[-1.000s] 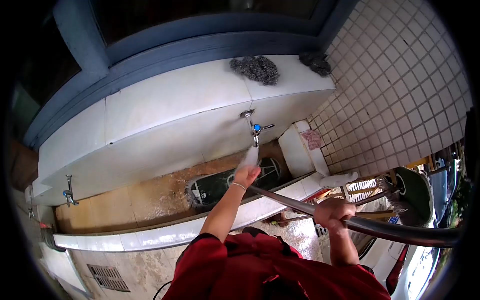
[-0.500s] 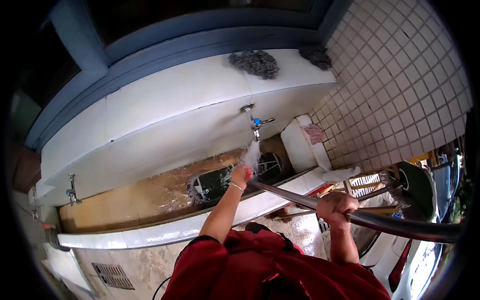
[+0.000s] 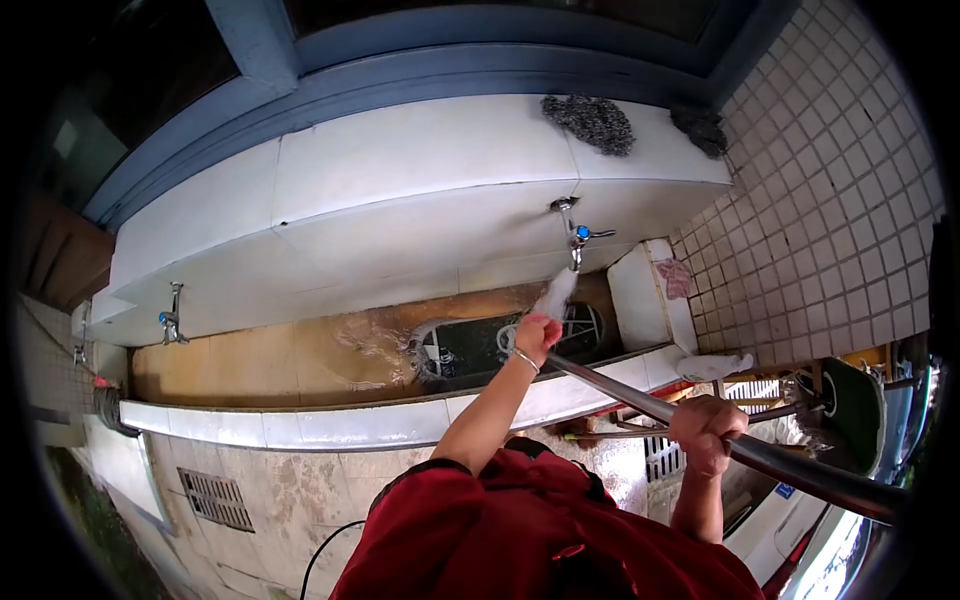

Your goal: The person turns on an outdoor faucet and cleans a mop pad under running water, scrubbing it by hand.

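Note:
My right hand (image 3: 708, 432) is wrapped round a shiny metal pole (image 3: 640, 402) that slants down toward the trough. Near the pole's lower end, my left hand (image 3: 537, 335) has its fingers curled, above a flat mop head (image 3: 470, 350). What those fingers hold, if anything, is hidden. The mop head is dark green with white bands and lies in shallow water on the trough floor. Just behind my left hand, water (image 3: 560, 292) pours from a blue-capped tap (image 3: 580, 236).
The tiled trough (image 3: 300, 430) has a raised front rim. A second tap (image 3: 172, 318) is at the left. Grey scouring clumps (image 3: 592, 124) lie on the ledge, and a pink cloth (image 3: 676, 278) hangs at the right. Another green mop (image 3: 845, 415) stands beyond, near a floor drain (image 3: 215, 498).
The view has shifted, so the trough sits further right in frame. My left hand has moved closer to the falling water and the pole's lower end. My right hand keeps its grip on the pole.

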Tool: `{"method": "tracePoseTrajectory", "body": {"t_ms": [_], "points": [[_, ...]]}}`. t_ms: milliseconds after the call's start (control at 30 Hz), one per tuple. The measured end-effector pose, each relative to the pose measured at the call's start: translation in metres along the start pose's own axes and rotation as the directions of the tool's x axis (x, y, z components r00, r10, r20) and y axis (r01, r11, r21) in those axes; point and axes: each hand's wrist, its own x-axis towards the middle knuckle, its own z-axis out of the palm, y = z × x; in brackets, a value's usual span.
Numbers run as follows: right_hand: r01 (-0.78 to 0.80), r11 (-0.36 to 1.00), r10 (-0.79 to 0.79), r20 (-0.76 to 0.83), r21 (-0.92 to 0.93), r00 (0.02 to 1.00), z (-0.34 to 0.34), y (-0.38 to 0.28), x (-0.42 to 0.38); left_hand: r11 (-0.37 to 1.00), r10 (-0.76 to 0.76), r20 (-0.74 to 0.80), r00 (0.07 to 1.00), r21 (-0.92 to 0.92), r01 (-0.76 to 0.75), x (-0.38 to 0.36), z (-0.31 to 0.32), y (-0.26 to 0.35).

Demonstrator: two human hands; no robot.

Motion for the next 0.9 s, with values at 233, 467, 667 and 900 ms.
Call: {"method": "tracePoseTrajectory", "body": {"t_ms": [233,467,667,900], "points": [[0.021,1.000,-0.020,0.056,-0.016,0.998,0.000,0.002,0.001,0.702,0.302,0.552,0.777,0.423,-0.573,-0.068,0.003,-0.020],[0.006,1.000,-0.007,0.037,0.012,0.999,0.024,0.014,0.006,0.187,0.185,0.619,0.763,0.740,-0.646,-0.125,0.047,0.002],[0.103,0.987,-0.144,0.398,0.122,0.906,0.030,-0.064,0.062,0.120,0.358,0.748,0.559,0.557,-0.822,-0.185,0.087,0.001],[-0.050,0.998,0.046,0.095,0.031,0.994,0.019,-0.044,0.050,0.105,0.199,0.739,0.644,0.637,-0.764,-0.134,0.081,0.005]]}}
